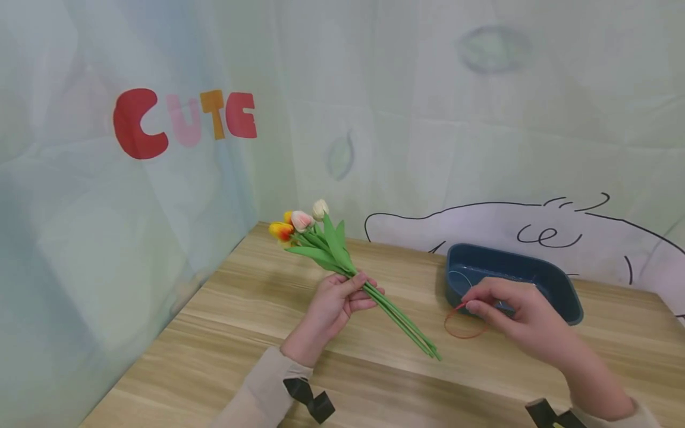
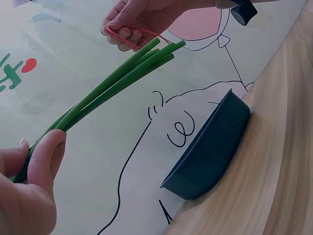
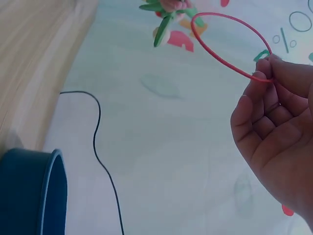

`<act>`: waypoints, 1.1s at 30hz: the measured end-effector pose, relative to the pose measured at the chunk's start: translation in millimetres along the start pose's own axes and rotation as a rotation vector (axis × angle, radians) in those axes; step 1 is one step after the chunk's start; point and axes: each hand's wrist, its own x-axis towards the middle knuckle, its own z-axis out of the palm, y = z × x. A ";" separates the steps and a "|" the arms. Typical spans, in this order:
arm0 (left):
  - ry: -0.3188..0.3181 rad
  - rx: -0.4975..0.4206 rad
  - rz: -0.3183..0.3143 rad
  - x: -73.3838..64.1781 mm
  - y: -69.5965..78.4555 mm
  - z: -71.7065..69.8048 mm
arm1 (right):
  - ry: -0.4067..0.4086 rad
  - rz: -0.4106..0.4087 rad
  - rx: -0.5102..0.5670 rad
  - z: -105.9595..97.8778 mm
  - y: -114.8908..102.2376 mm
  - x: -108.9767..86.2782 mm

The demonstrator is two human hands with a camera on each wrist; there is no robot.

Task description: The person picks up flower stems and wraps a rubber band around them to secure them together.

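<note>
Nearest is the beige sleeve (image 1: 262, 386) at near left, a black mount (image 1: 310, 401) at its cuff; past it the left hand (image 1: 334, 303) grips the tulips (image 1: 302, 222) by their green stems (image 1: 400, 321), thumb laid across, the bare ends slanting to the near right. On the right, the right hand (image 1: 521, 321) pinches a red band (image 3: 222, 60) in its fingertips. That slim pinch seems the weak point: a tug could make the band slip or flick away. The stems, pinned at one place, might fan or slide if pulled, and the band could snag on the blue basin (image 1: 514, 264) behind it if lowered there. From the head, hand and basin overlap; the right wrist view sets them well apart and shows the loop nearly whole. The left wrist view lines the stem ends up with the band, but the head view shows a gap; only the head view gives every blossom, at far left. Farthest hangs the pale backdrop (image 1: 428, 154).
</note>
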 end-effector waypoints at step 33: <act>0.024 -0.024 -0.008 -1.2 0.7 3.4 | -0.034 -0.069 0.168 21.6 -19.2 6.3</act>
